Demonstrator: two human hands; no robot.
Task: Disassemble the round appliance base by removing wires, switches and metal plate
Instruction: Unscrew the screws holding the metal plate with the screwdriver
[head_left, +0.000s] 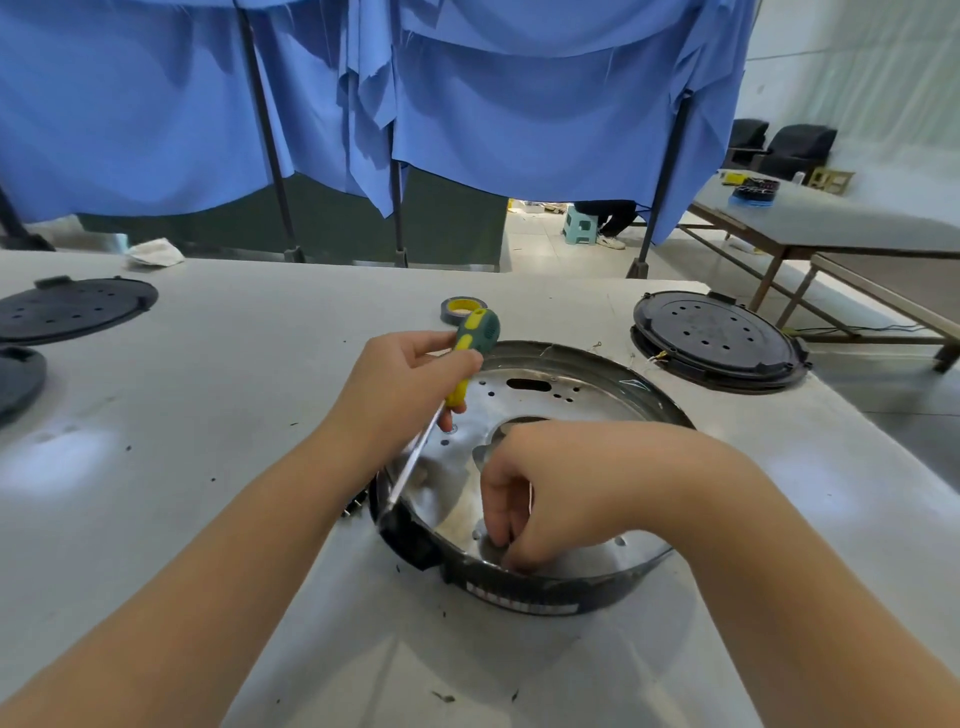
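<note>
My left hand (410, 384) grips the screwdriver (457, 374); my right hand (540, 493) pinches something small on the metal plate (587, 395), which looks thin, stiff and sharp-edged, so I'd lift by its rim.

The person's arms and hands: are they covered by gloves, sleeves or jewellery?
No. The left hand and right hand are bare, without gloves, and no rings, watch or bracelet show. Both forearms are uncovered right to the picture's lower edge; no sleeve is in view.
</note>
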